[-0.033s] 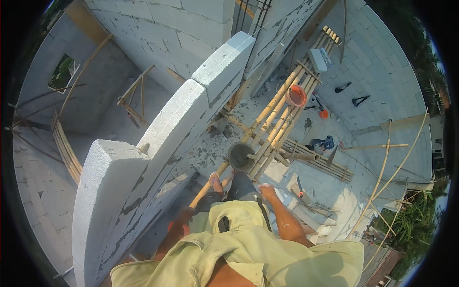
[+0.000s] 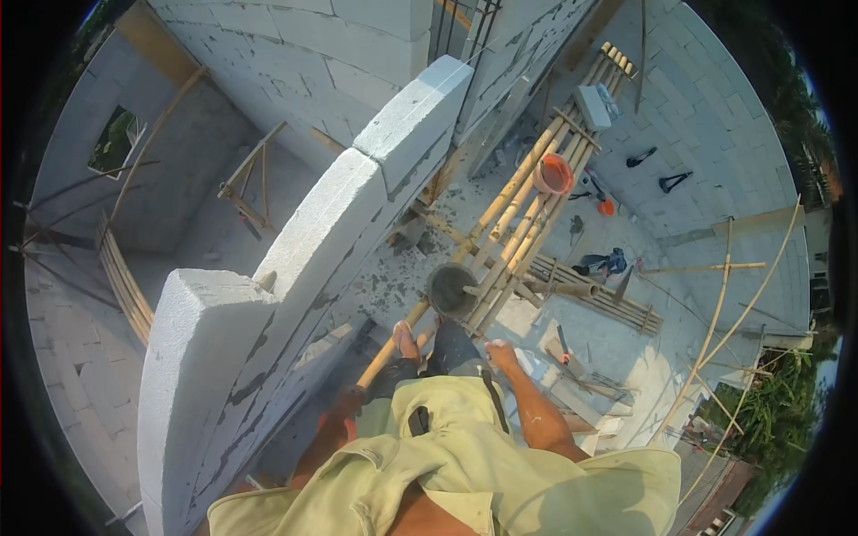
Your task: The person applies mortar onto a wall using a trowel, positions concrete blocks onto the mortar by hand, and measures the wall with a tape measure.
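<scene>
View from the head, looking down from a bamboo scaffold (image 2: 523,210) beside a block wall (image 2: 313,259). The right hand (image 2: 500,355) is seen low at centre, hanging free with its fingers loosely apart and nothing clamped in it; white dust is seen on the forearm. The left hand (image 2: 344,406) is shown lower and to the left, close to the wall's face, mostly hidden by the yellow shirt (image 2: 465,473); whether it is closed on anything cannot be told. The two hands are held well apart, with a foot (image 2: 405,341) on a pole between them. A mortar bucket (image 2: 452,290), grey and round, is set on the poles just ahead of the foot, above and left of the right hand, near it but not touched; it lies farther from the left hand. An orange bucket (image 2: 554,174) is seen farther along the scaffold, well apart from both hands. A white block (image 2: 594,107) rests near the scaffold's far end. Tools (image 2: 603,263) lie scattered on the floor below.
</scene>
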### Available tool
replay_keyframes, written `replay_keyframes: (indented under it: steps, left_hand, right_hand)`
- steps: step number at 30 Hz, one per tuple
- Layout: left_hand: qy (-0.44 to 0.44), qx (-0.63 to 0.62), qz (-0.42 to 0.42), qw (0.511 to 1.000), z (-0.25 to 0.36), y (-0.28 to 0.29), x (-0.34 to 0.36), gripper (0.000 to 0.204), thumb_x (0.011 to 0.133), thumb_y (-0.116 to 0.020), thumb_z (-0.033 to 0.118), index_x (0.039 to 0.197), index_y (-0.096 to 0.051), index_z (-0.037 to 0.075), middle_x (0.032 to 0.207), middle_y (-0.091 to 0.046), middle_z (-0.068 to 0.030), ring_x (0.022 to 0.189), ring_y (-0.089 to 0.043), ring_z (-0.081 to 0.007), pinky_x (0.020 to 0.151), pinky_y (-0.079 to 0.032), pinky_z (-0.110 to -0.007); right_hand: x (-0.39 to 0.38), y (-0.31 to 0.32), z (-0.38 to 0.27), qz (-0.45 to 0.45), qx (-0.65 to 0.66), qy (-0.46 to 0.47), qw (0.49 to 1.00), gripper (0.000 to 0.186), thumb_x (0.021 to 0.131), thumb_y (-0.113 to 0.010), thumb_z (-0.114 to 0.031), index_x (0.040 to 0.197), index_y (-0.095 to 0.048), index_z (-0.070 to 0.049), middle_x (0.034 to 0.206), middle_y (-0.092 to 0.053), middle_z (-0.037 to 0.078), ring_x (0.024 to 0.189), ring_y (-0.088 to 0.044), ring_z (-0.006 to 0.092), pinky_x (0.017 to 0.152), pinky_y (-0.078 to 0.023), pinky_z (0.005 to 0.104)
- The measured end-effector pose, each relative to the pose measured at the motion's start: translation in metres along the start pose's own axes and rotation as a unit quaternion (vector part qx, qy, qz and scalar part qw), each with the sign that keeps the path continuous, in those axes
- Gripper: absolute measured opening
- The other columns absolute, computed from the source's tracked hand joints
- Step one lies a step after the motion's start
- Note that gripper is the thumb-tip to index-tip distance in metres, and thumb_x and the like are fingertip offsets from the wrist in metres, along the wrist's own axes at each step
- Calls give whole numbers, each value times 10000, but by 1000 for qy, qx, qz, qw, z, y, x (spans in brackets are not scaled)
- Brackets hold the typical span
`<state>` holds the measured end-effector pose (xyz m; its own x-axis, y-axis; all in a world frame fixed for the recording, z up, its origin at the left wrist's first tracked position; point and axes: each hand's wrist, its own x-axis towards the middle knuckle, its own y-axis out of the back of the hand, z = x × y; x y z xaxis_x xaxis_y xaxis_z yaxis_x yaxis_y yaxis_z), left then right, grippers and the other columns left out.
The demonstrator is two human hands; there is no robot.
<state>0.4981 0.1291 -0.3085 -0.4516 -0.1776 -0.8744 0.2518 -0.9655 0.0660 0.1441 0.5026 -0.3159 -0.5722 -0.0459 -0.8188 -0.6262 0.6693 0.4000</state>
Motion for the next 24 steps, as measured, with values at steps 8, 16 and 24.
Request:
replay_keyframes:
  steps: [8,16,24]
  left_hand:
    - [-75,-14,31,997,71,-39,41,246,940,-653,267,1009,-742,48,750,-662,-10,662,-605,-108,610,-468,-278]
    - [-93,107,78,987,57,-117,47,402,988,-671,314,1209,-684,-22,1012,-711,-89,928,-665,-157,843,-524,-309]
    - [-5,84,237,968,27,-163,-43,540,994,-611,438,1296,-668,-6,1211,-701,-264,1098,-686,-409,989,-510,-461]
  right_hand:
    - [83,-26,46,11,-189,46,981,477,920,-687,-399,1148,-730,18,1157,-714,300,1110,-684,439,983,-532,483]
    - [154,-51,46,-4,-41,119,992,340,959,-672,-320,1109,-745,-23,908,-741,188,816,-696,298,720,-534,399]
    - [42,-20,45,-152,-168,102,969,399,975,-658,-284,1193,-732,41,1113,-766,195,1037,-710,279,946,-514,378]
